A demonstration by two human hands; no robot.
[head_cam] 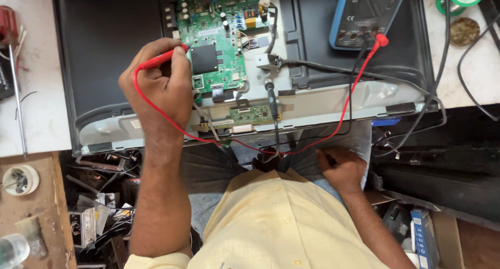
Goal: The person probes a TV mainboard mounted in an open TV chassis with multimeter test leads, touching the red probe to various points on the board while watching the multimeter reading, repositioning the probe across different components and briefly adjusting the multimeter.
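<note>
Left hand [161, 86] grips red probe [162, 58] on green board [216, 50].

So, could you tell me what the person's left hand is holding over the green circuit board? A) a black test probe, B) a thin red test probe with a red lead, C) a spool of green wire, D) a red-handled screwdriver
B: the left hand grips the thin red test probe, its tip towards the green circuit board; the black test probe rests unheld on the metal frame.
</note>
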